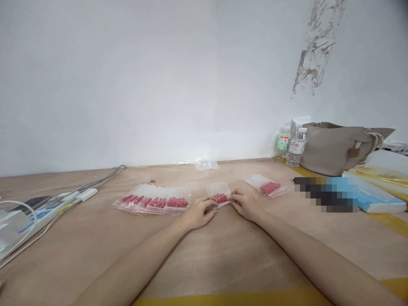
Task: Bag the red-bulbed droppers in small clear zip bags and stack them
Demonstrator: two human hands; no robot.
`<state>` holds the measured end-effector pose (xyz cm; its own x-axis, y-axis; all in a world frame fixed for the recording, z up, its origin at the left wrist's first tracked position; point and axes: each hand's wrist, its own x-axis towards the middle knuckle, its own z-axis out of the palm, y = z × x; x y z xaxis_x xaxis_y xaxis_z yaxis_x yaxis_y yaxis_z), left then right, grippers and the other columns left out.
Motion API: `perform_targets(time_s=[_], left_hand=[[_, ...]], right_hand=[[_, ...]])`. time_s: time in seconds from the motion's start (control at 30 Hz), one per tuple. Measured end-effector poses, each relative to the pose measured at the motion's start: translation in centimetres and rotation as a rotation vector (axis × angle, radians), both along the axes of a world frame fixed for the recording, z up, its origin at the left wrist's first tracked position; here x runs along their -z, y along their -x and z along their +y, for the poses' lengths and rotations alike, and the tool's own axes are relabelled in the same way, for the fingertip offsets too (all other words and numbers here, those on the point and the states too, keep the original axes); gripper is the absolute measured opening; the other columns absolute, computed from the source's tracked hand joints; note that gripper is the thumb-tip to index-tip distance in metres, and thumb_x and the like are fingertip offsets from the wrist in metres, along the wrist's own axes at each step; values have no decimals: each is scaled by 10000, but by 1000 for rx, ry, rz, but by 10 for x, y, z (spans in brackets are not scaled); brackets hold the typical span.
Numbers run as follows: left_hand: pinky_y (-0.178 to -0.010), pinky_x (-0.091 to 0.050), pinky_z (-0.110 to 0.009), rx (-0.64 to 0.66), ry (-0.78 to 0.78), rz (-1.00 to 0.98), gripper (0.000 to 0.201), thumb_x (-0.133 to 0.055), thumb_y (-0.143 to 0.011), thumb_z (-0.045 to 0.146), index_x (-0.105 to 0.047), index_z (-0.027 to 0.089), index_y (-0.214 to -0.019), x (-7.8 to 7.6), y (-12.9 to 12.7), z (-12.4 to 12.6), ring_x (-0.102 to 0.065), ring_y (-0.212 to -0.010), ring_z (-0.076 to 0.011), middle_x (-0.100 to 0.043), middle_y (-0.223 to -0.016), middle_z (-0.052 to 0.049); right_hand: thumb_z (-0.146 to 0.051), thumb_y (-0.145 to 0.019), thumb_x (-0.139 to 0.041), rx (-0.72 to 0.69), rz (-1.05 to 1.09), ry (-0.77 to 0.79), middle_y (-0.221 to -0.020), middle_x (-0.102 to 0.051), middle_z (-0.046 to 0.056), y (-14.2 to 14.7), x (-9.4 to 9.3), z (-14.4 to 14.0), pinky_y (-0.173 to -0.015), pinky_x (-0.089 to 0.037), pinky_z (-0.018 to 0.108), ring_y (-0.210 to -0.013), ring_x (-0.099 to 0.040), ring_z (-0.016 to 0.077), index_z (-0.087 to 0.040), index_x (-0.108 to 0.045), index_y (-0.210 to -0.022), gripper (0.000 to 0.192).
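Note:
Between my two hands lies a small clear zip bag (218,190) with several red pieces in it, its near edge raised a little from the table. My left hand (200,212) pinches the left end of that edge with bent fingers. At the right end, the thumb and fingers of my right hand (245,205) grip the same edge. To the left, a fanned row of similar bags (153,199) with red pieces overlaps on the table. On the right rests a smaller stack of such bags (266,185). What exactly the red pieces are is too small to tell.
Flat clear bags (207,165) lie by the wall. A power strip (41,216) with cables sits at the left. Two plastic bottles (296,148), a grey handbag (334,148) and a blue packet (379,197) stand or lie at the right, near a blurred-out dark item (321,193).

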<state>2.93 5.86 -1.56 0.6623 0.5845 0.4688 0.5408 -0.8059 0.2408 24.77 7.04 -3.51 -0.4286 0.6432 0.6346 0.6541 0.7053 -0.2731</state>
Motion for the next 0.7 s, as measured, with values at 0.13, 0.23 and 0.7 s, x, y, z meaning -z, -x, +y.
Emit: perform_targets(time_s=[0.13,0.23,0.7], left_hand=[[-714,-441,-240,-25,-9,12,168,-499,-797,182,-554,195,-955,-1,7,-1,-553,-793,-148,-570,-945,-33],[-720,-433,-247,-45,-24,25,165,-466,-806,165,-550,196,-945,-3,8,-3,-549,-797,-153,-573,-914,-30],[-720,-428,-284,-127,-202,56,135,-513,-799,235,-549,188,-920,1,-10,4,-534,-800,-174,-551,-852,-37]], right_hand=[[-147,-764,-487,-25,8,-9,-790,-588,42,3,2,2,-663,-441,257,-728,-553,143,-190,-613,-773,133],[-157,-778,-480,-14,-6,6,-778,-585,43,2,0,-1,-664,-434,249,-721,-550,139,-181,-599,-754,124],[-219,-824,-456,110,-247,-135,-754,-641,8,10,-10,-8,-728,-285,285,-708,-544,118,-211,-634,-747,194]])
